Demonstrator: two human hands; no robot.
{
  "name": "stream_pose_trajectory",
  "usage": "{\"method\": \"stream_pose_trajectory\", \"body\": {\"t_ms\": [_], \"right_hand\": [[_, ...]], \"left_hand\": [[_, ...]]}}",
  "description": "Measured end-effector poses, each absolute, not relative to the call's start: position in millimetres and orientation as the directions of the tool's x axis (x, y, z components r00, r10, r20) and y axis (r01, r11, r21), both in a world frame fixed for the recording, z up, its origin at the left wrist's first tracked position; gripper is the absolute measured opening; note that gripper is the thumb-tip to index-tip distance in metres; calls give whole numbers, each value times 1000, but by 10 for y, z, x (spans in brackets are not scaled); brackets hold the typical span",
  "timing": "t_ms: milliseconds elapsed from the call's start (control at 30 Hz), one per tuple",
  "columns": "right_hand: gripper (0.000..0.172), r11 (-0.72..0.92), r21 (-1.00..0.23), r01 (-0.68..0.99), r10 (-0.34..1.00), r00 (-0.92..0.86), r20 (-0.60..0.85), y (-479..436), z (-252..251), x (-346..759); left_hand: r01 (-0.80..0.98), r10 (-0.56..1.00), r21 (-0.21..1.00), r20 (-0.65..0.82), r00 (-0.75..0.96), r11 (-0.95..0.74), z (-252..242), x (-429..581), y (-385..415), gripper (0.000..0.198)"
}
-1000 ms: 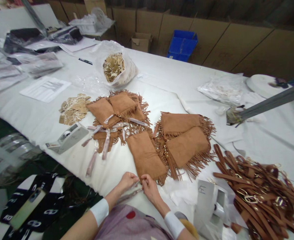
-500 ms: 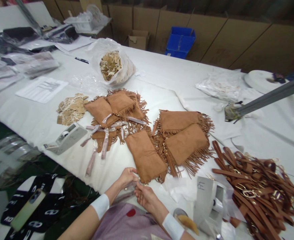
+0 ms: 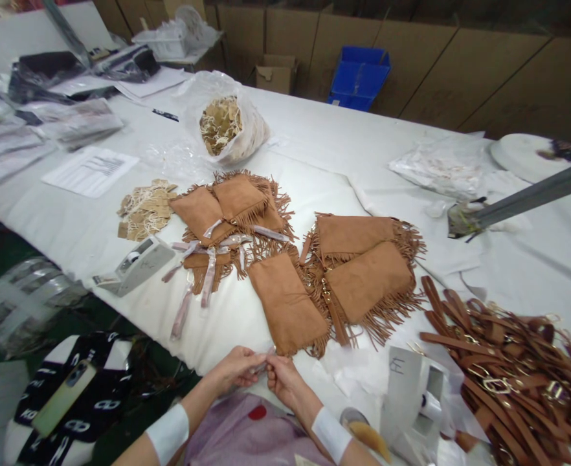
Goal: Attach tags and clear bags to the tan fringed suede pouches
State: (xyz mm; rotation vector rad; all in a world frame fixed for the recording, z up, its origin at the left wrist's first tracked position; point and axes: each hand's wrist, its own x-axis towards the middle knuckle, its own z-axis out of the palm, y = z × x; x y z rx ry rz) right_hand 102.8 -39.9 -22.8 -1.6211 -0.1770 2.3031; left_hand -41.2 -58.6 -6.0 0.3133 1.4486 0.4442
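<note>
In the head view, my left hand (image 3: 241, 367) and my right hand (image 3: 284, 380) meet close to my body, fingertips pinched together. Between them is a thin, film-wrapped strap (image 3: 261, 366), mostly covered by my fingers. Just beyond lies a brown suede pouch (image 3: 288, 301) with fringe, its near corner by my fingertips. To its right, two more fringed pouches (image 3: 370, 278) overlap. Several similar pouches (image 3: 198, 213) are piled at the left, with film-wrapped straps (image 3: 208, 278) hanging from them.
Tape dispensers stand at left (image 3: 144, 265) and right (image 3: 409, 401). Brown straps with gold clasps (image 3: 513, 369) are heaped at the right. Tan tags (image 3: 147, 208) lie beside the pouches; a plastic bag (image 3: 254, 133) holds more. A slanted metal post (image 3: 533, 194) rises at the right.
My left hand has shifted slightly left and down, and its fingers now press against my right fingertips. The view has turned slightly. The pouches lie as before.
</note>
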Motion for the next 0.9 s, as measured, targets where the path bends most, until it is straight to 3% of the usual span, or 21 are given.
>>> {"method": "stream_pose_trajectory", "body": {"t_ms": [300, 467, 633, 800, 900], "right_hand": [[14, -939, -266, -217, 319, -267, -909, -411, -188, 990], [17, -928, -285, -240, 340, -237, -910, -403, -243, 918], [17, -913, -298, -278, 375, -287, -882, -430, -257, 904], [16, -902, -304, -308, 394, -295, -871, -444, -250, 930], [15, -904, -299, -306, 391, -307, -868, -436, -238, 926]], "left_hand": [[-285, 517, 517, -852, -83, 807, -174, -277, -716, 33], [-334, 530, 536, -840, -118, 775, -79, -226, -739, 38], [-439, 535, 496, -844, -41, 749, 15, -131, -777, 47], [-488, 584, 574, -798, -150, 658, -102, -103, -835, 37], [-401, 643, 665, -736, -211, 630, -171, -113, -858, 36]]}}
